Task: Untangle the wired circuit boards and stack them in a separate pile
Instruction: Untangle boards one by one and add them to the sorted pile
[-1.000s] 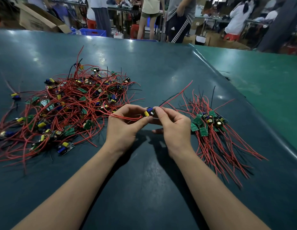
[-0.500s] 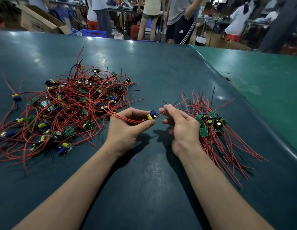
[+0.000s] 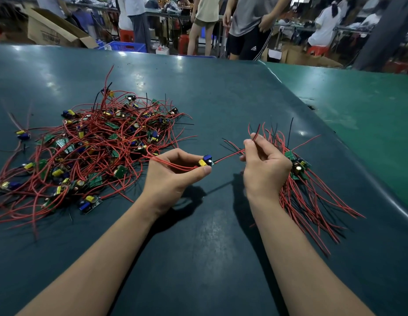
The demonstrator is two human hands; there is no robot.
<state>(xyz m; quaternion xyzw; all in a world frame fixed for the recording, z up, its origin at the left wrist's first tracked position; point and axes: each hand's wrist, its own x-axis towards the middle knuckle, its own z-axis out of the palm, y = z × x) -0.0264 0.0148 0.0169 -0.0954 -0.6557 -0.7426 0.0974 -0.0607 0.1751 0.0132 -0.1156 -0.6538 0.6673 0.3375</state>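
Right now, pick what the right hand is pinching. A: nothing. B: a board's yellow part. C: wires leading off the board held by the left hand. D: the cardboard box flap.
C: the right hand pinches red and black wires that run from the board gripped by the left hand.

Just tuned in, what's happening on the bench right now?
A person is sorting wired circuit boards on a dark green table. The left hand pinches one small board with a blue and a yellow part, while the right hand pinches its red wire, which runs straight between the hands. A big tangled heap lies to the left. A neater pile, boards together and wires lying roughly parallel, sits on the right, partly behind the right hand.
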